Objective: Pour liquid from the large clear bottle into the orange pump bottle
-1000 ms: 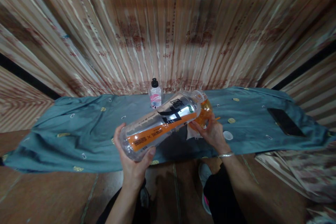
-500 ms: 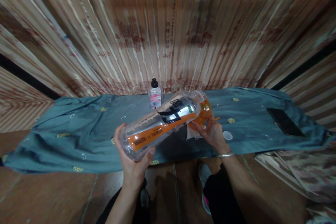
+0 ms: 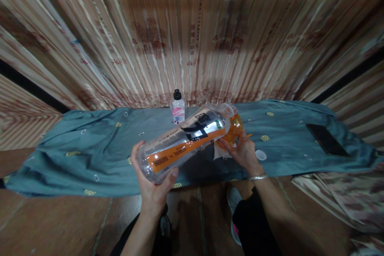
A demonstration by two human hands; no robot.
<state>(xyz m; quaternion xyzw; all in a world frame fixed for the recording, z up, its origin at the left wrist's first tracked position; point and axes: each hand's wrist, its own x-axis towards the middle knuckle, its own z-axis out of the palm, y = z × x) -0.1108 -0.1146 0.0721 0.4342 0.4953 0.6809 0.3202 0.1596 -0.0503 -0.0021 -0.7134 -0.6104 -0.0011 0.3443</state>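
Head view: left hand [image 3: 153, 192] curls its fingers round a bottle [image 3: 183, 144] tilted toward the orange container [image 3: 236, 128], right hand [image 3: 244, 154] pinching that between fingers; pouring looks begun, unfinished

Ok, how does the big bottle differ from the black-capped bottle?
The big bottle is tilted in the left hand; the black-capped bottle stands upright on the cloth. The big bottle's label shows orange and black, the black-capped bottle's pink. Both look see-through.
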